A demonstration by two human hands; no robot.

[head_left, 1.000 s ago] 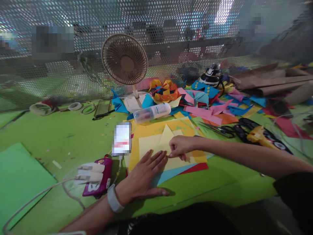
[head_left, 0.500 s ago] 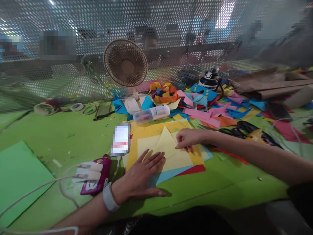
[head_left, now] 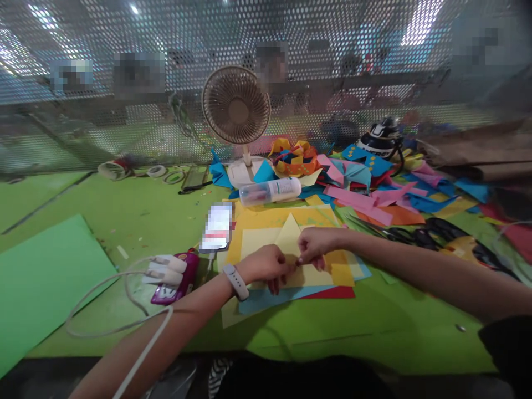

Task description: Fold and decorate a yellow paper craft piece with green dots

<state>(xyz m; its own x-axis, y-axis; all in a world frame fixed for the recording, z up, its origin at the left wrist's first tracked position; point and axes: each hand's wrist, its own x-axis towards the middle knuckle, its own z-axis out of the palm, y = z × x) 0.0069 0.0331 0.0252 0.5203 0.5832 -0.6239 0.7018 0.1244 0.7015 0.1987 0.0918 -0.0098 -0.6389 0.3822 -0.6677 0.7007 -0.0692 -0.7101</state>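
Note:
A pale yellow sheet of paper with a pointed, folded top lies on a stack of coloured sheets. My right hand is closed in a pinch at its right side, thumb and forefinger together on the paper. Close beside it, my left hand, with a white wristband, is curled, its fingertips pinching at the same folded paper's lower part. The two hands' fingertips almost meet. Beneath are yellow-orange, light blue and red sheets. The exact grip of the left fingertips is partly hidden.
Behind the papers lie a clear bottle, a fan and folded paper pieces. Left are a phone, a purple power bank with cables and a green sheet. Scissors lie right, under my forearm.
My left hand has gone from lying flat and spread on the paper to curled, moving right towards my right hand. The right hand stays pinched at the paper. The view has shifted slightly left.

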